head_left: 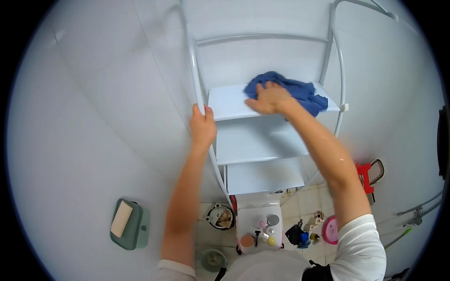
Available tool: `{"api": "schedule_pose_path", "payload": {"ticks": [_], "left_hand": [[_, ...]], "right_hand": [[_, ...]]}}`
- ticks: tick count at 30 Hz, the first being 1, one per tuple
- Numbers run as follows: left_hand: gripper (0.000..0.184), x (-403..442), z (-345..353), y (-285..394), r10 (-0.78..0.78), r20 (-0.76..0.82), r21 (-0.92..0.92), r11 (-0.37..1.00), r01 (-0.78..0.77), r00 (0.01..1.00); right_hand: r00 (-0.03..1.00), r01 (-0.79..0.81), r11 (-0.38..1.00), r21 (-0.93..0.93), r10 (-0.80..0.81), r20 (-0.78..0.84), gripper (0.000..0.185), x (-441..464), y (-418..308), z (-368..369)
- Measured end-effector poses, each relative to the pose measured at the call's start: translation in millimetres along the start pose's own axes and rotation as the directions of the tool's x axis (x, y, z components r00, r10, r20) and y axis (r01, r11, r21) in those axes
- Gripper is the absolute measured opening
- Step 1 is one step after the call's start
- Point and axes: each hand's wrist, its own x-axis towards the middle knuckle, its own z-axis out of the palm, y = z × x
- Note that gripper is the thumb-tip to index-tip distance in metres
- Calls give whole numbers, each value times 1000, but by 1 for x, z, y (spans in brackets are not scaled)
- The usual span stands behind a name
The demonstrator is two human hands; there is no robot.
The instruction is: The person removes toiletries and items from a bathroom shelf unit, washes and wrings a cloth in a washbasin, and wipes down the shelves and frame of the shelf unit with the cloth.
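My right hand (270, 98) presses a crumpled blue cloth (300, 91) onto the top white shelf (225, 100) of a metal-framed rack. Its fingers lie over the cloth's left part, and the thumb points left over the bare shelf. My left hand (203, 126) is wrapped round the rack's left white post (193, 65), level with the top shelf's front edge. Below are a middle shelf (253, 140) and a lower shelf (262, 175).
Bottles and jars stand on a white surface (248, 215) below the rack. A bin (220, 217) and a bucket (212, 260) are left of it. A green tissue box (140, 229) hangs on the left wall. A pink basin (331, 230) and red item (364, 177) are at right.
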Motion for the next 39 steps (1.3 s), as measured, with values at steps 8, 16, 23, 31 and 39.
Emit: {"api": "schedule_pose_path", "payload": {"ticks": [8, 16, 23, 31, 39], "left_hand": [[53, 2, 6, -13, 116, -102, -202, 970, -134, 988], [51, 3, 8, -27, -73, -58, -104, 992, 66, 996], [48, -5, 3, -8, -126, 10, -26, 992, 126, 992], [49, -24, 10, -30, -141, -34, -169, 977, 133, 989], [50, -76, 9, -90, -179, -9, -162, 971, 175, 984]], "right_hand": [[852, 483, 866, 128, -431, -297, 46, 7, -102, 35], [512, 562, 825, -65, -407, -756, 33, -63, -29, 63], [448, 340, 913, -224, -367, -815, 43, -112, 109, 73], [317, 350, 925, -145, -263, -911, 51, -196, 115, 119], [922, -320, 931, 176, 349, -170, 77, -74, 158, 168]]}}
